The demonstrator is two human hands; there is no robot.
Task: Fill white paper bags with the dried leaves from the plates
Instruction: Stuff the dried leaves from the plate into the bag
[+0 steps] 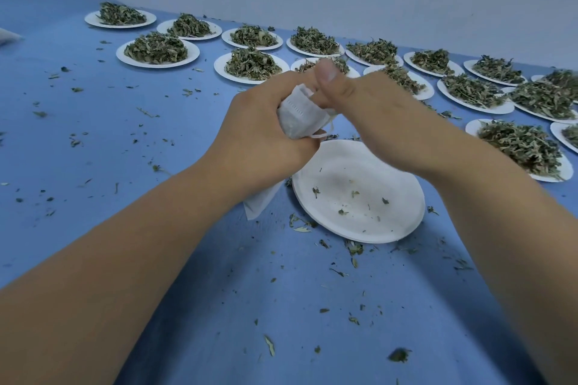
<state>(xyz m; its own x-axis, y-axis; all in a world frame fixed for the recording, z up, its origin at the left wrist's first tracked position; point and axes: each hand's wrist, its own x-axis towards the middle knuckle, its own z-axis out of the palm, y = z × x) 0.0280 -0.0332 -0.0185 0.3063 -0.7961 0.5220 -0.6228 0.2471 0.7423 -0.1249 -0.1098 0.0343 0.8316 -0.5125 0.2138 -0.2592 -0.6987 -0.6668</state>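
The person's left hand (262,131) is wrapped tight round a small white paper bag (300,117). It is held up over the middle of the blue table (93,141), just past a round white paper plate (359,194) with only crumbs on it. I think this bag is full and being closed. The right hand (362,103) is at the bag's mouth, thumb up. Its fingers are hidden, so I can't tell if they pinch. Next should come a heaped plate of dried green leaves (158,48) from the far edge.
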